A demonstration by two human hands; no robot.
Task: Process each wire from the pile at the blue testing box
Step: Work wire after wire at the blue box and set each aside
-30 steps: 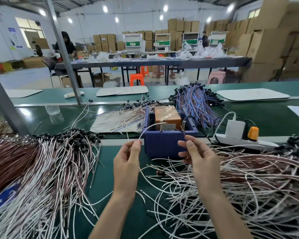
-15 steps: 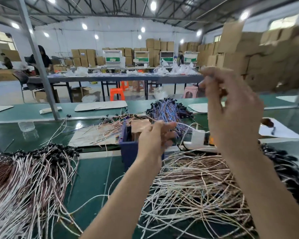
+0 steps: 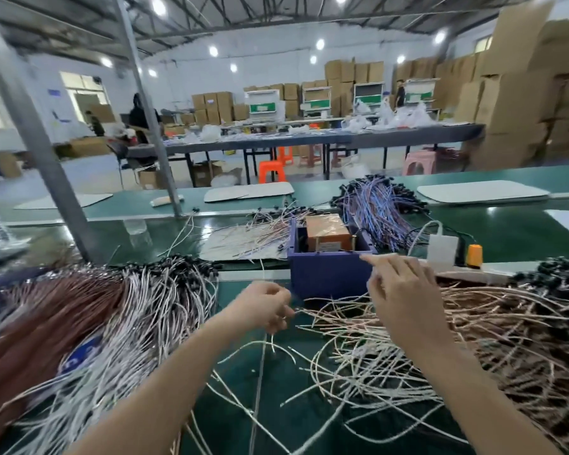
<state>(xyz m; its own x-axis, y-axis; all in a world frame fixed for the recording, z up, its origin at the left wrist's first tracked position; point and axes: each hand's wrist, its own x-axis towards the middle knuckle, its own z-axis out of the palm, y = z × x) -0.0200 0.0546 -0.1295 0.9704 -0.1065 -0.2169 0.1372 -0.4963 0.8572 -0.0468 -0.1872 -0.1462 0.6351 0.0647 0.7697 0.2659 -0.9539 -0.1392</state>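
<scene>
The blue testing box [image 3: 329,274] stands mid-bench with an orange block [image 3: 326,231] inside it. To its right spreads the loose pile of white and pink wires [image 3: 473,339]. My left hand [image 3: 266,307] hovers just in front of the box's left corner, its fingers curled, pinching a thin white wire [image 3: 262,359] that hangs down from it. My right hand [image 3: 404,290] is over the pile's near edge, back to the camera. Its index finger is straight and points at the box's front right corner. I see no wire in it.
A thick bundle of brown and white wires [image 3: 112,307] fills the left of the bench. Behind the box lie loose wires on a card sheet [image 3: 243,239] and a blue-purple bundle [image 3: 375,208]. A white power strip [image 3: 444,249] sits right of the box. Slanted metal posts [image 3: 40,142] rise at left.
My right hand has dropped from head height to the box's front right corner. My left hand has moved down and toward me, in front of the box, with a wire pinched in it.
</scene>
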